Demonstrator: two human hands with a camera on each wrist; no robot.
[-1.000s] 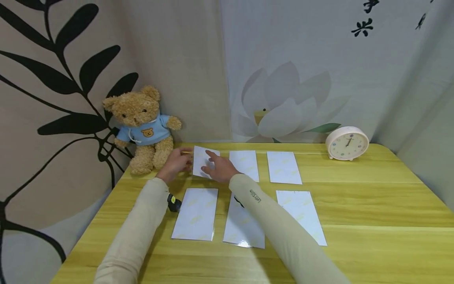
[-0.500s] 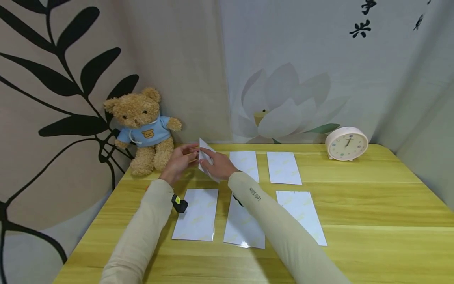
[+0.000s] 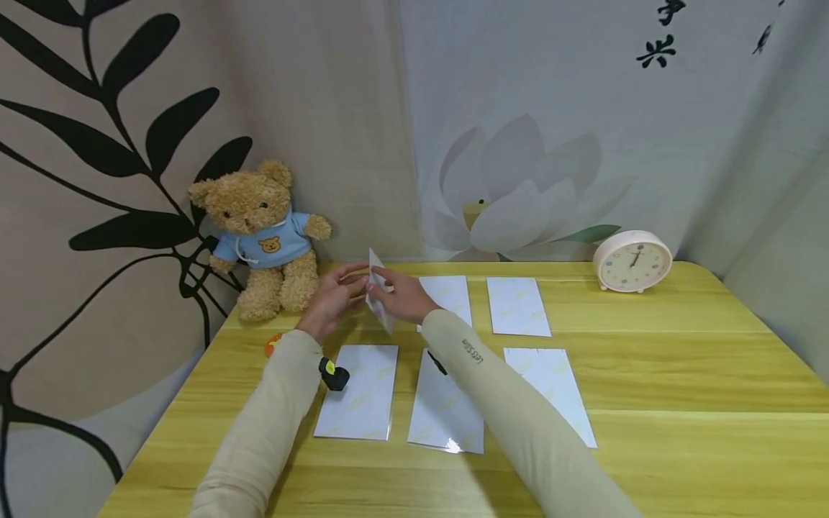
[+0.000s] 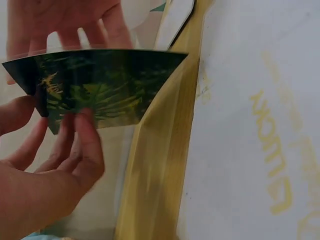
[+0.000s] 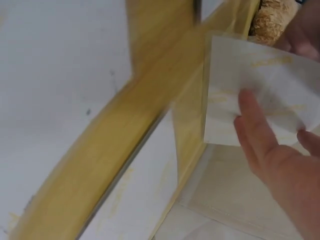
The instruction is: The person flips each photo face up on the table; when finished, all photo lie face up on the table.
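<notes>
Cloth (image 3: 330,122) hangs behind the bench (image 3: 699,446); over it reach the left sleeve (image 3: 265,424) and the right sleeve (image 3: 518,410), the latter passing above a loose card it could drag if lowered. A bear (image 3: 259,237) sits back left, a clock (image 3: 635,261) back right. Left hand (image 3: 330,301) and right hand (image 3: 406,298) meet near the bear, fingers bent, holding one card between them; how firmly each grips cannot be told. Five loose cards (image 3: 519,307) lie white side up. The card (image 4: 107,85) stands on edge above the bench, green picture towards the left hand. Fingertip contact seems slight, so it could slip if either hand let go too soon; uneven pressure from opposite faces could crease it.
</notes>
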